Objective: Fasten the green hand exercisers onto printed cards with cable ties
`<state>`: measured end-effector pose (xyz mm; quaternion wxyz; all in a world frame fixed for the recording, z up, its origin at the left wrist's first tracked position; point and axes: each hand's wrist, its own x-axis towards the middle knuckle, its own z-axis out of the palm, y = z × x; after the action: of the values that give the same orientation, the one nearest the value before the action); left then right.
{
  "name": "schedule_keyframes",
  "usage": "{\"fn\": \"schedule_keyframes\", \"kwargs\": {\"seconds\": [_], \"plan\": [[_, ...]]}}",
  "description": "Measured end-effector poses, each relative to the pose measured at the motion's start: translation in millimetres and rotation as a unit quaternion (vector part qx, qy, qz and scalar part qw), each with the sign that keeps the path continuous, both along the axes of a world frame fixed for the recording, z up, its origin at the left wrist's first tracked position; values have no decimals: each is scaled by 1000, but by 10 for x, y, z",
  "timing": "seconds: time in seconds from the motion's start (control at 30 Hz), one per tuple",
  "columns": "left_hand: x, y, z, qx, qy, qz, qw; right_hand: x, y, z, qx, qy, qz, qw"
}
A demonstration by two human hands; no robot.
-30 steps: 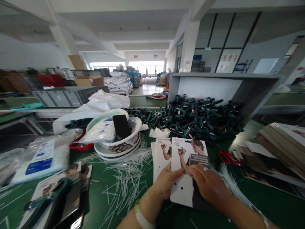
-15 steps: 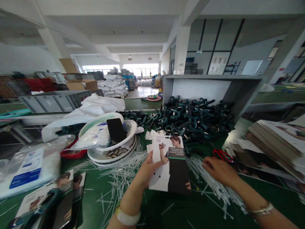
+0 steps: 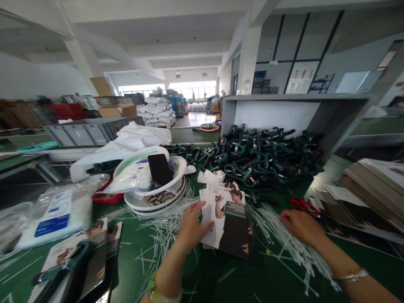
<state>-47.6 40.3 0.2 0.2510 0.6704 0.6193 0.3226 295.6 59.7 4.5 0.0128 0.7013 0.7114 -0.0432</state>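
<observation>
And here the top card (image 3: 232, 229) covers most of the cards beneath, its small print too tiny to read! The right hand (image 3: 298, 227) curls its fingertips out of sight; whether they pinch any white ties (image 3: 284, 240), can't tell! Over at the surface's (image 3: 132, 269) right side, the card pile (image 3: 372, 193) runs off the picture; lower left, a dark-green hand grip (image 3: 67, 263) is cut off too!

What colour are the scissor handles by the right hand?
Red, best seen in the head view.

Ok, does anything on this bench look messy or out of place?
White strips lie scattered at all angles beside the stacked bowls, looking spilled. A black phone also seems out of place, resting atop the bowls.
</observation>
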Motion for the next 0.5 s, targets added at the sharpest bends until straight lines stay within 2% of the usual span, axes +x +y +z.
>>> {"fn": "schedule_keyframes", "kwargs": {"seconds": [0.13,0.3,0.4,0.5], "plan": [[135,-34,21,83,65,-58,993,2,-15,80,-7,-27,-16,999],[370,36,59,91,62,-121,987,-145,-78,-27,-11,-46,45,998],[402,43,55,90,31,-131,987,-184,-92,-118,-3,-48,48,998],[383,36,52,83,18,-110,990,-164,-74,-142,0,-37,37,999]]}}
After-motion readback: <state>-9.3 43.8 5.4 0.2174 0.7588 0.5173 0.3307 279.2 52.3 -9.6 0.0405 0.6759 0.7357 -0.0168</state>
